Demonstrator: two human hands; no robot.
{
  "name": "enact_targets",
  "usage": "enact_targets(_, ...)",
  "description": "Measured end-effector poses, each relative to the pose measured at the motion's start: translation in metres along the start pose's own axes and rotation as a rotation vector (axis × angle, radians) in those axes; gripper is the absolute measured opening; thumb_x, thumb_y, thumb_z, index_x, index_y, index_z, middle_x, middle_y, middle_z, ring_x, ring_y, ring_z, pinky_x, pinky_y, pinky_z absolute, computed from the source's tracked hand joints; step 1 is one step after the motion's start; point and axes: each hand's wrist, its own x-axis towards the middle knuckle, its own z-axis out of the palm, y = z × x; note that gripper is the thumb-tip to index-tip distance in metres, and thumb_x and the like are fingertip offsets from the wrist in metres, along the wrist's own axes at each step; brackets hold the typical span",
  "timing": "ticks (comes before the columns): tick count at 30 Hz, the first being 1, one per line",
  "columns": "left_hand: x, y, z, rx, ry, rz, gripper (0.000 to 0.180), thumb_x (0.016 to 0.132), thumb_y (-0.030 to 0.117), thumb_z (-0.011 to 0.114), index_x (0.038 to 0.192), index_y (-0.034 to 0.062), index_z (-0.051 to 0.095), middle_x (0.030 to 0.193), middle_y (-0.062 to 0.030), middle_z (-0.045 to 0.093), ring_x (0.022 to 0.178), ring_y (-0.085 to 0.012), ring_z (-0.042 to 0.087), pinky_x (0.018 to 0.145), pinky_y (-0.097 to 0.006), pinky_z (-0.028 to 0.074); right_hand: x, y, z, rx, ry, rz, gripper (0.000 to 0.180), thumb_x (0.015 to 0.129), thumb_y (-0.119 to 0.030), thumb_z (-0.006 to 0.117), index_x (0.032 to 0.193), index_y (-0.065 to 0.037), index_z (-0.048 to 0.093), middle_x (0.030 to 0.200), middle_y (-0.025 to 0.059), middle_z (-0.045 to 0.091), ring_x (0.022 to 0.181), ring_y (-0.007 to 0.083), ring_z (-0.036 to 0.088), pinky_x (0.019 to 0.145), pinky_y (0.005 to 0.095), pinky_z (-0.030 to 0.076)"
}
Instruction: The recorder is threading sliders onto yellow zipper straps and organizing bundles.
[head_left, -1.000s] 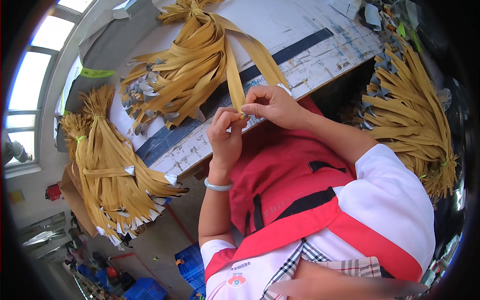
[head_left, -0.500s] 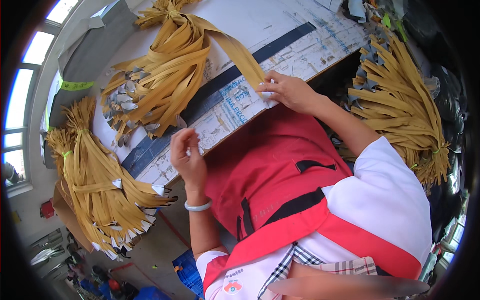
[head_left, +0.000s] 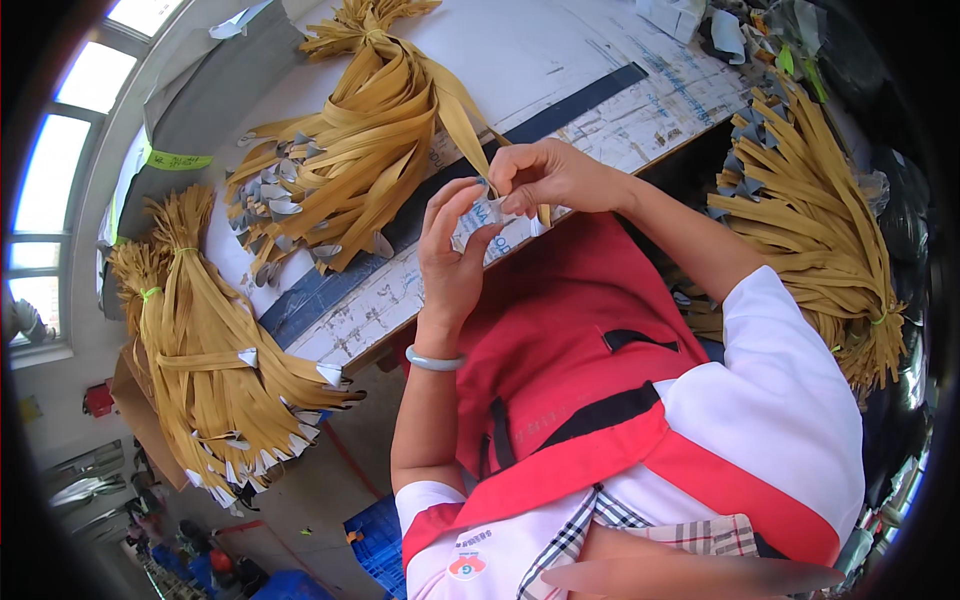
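Observation:
Over the table's near edge, my right hand (head_left: 555, 178) is closed in a pinch on the end of a long, flat tan strip (head_left: 462, 125) that looks like zipper tape. This strip runs back to a loose bundle of the same strips (head_left: 350, 165) on the table, many with grey tabs at their ends. Close beside the right fingers is my left hand (head_left: 452, 250), its thumb and forefinger apart in a curve. The left fingertips meet a small grey piece (head_left: 486, 186) at the strip; exact contact is partly hidden by the fingers.
The white worktable (head_left: 560, 50) carries a dark band (head_left: 590, 100) along its length. Tied tan bundles (head_left: 205, 340) with white ends hang at the left edge; another tan bundle (head_left: 810, 215) lies to the right. A blue crate (head_left: 375, 545) stands on the floor below.
My left hand has moved right and away from me to meet the right hand. The right hand has shifted slightly left, drawing the strip's end with it. The view has shifted a little.

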Motion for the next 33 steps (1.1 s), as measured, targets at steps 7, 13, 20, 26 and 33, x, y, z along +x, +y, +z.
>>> enact_targets(7, 0.009, -0.001, -0.023, -0.097, -0.088, -0.129, 0.030, 0.074, -0.007, 0.076, 0.101, 0.0015, 0.066, 0.104, -0.0097, 0.066, 0.095, -0.0225, 0.063, 0.084, -0.031, 0.050, 0.021, 0.003, 0.009, 0.170, -0.081, 0.110, 0.011, 0.088, -0.014, 0.074, 0.090, -0.005, 0.067, 0.079, -0.0008, 0.063, 0.073, 0.0078, 0.061, 0.066, 0.0240, 0.052)
enact_targets(13, 0.009, -0.020, -0.032, -0.501, -0.168, -0.359, 0.016, 0.080, -0.004, 0.075, 0.091, -0.0001, 0.065, 0.088, -0.0018, 0.064, 0.083, -0.0107, 0.060, 0.077, -0.024, 0.047, 0.027, 0.006, 0.009, 0.171, -0.094, 0.201, 0.014, 0.087, -0.013, 0.073, 0.093, -0.003, 0.065, 0.080, 0.0026, 0.066, 0.072, 0.0101, 0.067, 0.067, 0.0245, 0.056)
enact_targets(20, -0.002, -0.020, -0.018, -0.341, 0.107, -0.441, 0.007, 0.089, -0.002, 0.069, 0.090, 0.0015, 0.063, 0.081, 0.0022, 0.062, 0.076, -0.0049, 0.056, 0.069, -0.020, 0.046, 0.031, -0.001, 0.027, -0.098, 0.035, 0.180, 0.016, 0.087, -0.014, 0.071, 0.088, -0.003, 0.061, 0.080, 0.0068, 0.067, 0.077, 0.0150, 0.068, 0.069, 0.0292, 0.055)
enact_targets(26, -0.005, -0.011, 0.001, -0.008, 0.233, -0.162, 0.006, 0.094, -0.003, 0.064, 0.099, -0.0013, 0.062, 0.088, -0.0015, 0.062, 0.081, -0.0074, 0.062, 0.072, -0.022, 0.052, 0.032, 0.028, 0.038, -0.753, 0.358, -0.318, 0.014, 0.087, -0.014, 0.066, 0.091, -0.004, 0.058, 0.082, 0.0101, 0.062, 0.073, 0.0238, 0.062, 0.067, 0.0340, 0.050)
enact_targets(33, -0.001, -0.012, -0.030, -0.246, 0.086, -0.218, 0.010, 0.084, -0.010, 0.066, 0.090, -0.0031, 0.065, 0.088, -0.0083, 0.063, 0.079, -0.0152, 0.065, 0.065, -0.026, 0.053, 0.022, 0.026, 0.046, 0.049, 0.272, -0.153, 0.013, 0.095, -0.016, 0.068, 0.094, -0.004, 0.064, 0.079, -0.0006, 0.060, 0.073, 0.0091, 0.059, 0.065, 0.0254, 0.049)
